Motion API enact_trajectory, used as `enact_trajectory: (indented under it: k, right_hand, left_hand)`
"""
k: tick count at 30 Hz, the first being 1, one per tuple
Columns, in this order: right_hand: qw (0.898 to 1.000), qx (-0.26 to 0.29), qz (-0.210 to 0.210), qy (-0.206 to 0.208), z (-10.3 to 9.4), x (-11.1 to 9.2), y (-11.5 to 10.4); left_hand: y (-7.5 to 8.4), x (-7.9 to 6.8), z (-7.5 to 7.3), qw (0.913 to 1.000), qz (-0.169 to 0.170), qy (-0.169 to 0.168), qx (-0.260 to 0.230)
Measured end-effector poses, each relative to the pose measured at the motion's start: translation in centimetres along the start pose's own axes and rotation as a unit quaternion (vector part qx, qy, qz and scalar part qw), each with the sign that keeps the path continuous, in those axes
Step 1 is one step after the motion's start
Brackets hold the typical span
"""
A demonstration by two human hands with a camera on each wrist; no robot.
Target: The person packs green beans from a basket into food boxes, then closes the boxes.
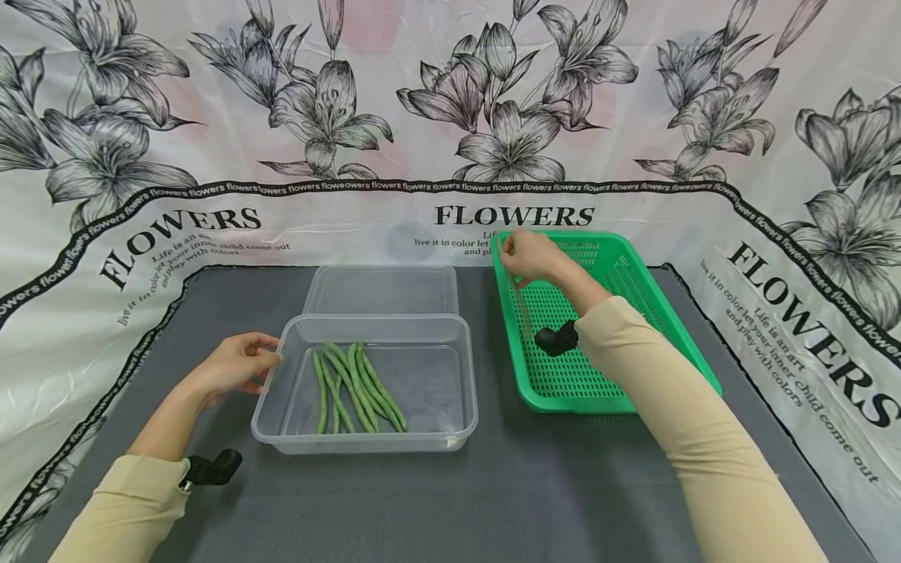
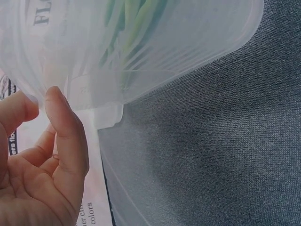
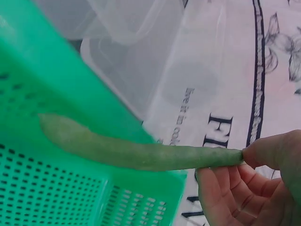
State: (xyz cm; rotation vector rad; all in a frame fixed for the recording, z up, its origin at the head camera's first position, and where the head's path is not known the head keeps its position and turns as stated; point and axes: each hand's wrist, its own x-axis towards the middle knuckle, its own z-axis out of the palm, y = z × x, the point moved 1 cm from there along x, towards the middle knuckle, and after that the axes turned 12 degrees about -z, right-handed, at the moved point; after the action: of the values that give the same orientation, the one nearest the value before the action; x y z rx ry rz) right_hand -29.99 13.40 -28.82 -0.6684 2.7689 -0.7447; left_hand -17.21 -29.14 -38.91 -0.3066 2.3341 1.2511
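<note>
My right hand (image 1: 529, 256) pinches one end of a single green bean (image 3: 141, 154) between thumb and fingers. The bean hangs over the left side of a green plastic basket (image 1: 522, 383) with a perforated bottom. My left hand (image 1: 235, 365) is at the left rim of a clear plastic container (image 1: 429, 442), thumb and index finger pinching its edge, as the left wrist view also shows. Several green beans (image 1: 360, 387) lie side by side in the container, left of its middle. The basket holds no other beans in view.
A clear flat lid (image 1: 383, 289) lies behind the container on the grey tabletop (image 1: 394, 508). Behind and beside the table hangs a white floral cloth (image 1: 338, 223) with printed lettering. The basket stands to the right of the container, with a gap between them.
</note>
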Motion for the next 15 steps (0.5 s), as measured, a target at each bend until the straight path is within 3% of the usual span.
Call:
enact_trajectory:
  k: [15]
  right_hand:
    - [0.998,0.013,-0.056,-0.018,3.5,1.4,-3.9]
  left_hand:
    - [-0.1,0.0,0.1,0.9999,0.011,0.007,0.002]
